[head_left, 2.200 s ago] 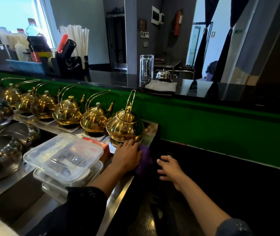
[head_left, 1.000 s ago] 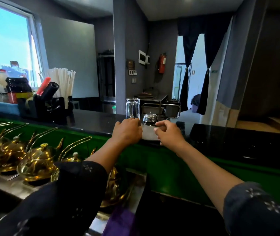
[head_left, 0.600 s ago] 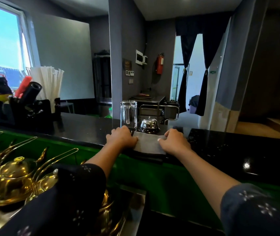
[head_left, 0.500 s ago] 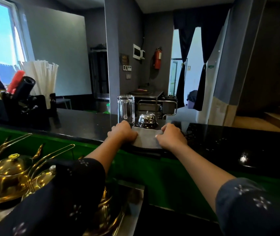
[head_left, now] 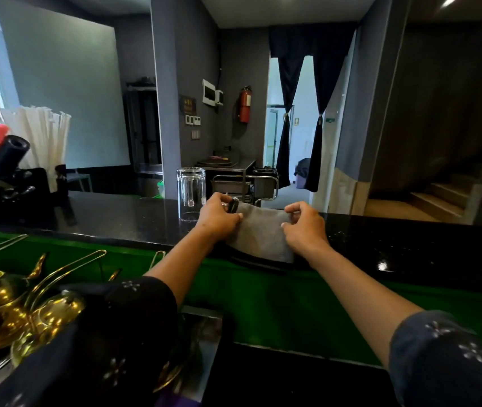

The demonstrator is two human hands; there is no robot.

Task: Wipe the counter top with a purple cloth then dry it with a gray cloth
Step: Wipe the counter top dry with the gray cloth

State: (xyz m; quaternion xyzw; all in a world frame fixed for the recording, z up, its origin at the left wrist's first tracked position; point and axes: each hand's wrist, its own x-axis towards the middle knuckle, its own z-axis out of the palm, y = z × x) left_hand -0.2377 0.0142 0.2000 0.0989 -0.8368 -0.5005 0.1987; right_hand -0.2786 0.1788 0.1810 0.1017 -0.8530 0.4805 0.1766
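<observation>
We pinch the gray cloth (head_left: 258, 230) by its far corners, left hand (head_left: 217, 214) and right hand (head_left: 302, 224) apart, just right of the upturned glass (head_left: 191, 193); soft and light, we judge; edges grip best.

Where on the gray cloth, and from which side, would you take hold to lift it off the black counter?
Pinch the two far top corners of the gray cloth, from above and the near side, as the left hand and right hand do. It lies folded flat on the counter, so corners lift easiest, clear of the glass.
</observation>
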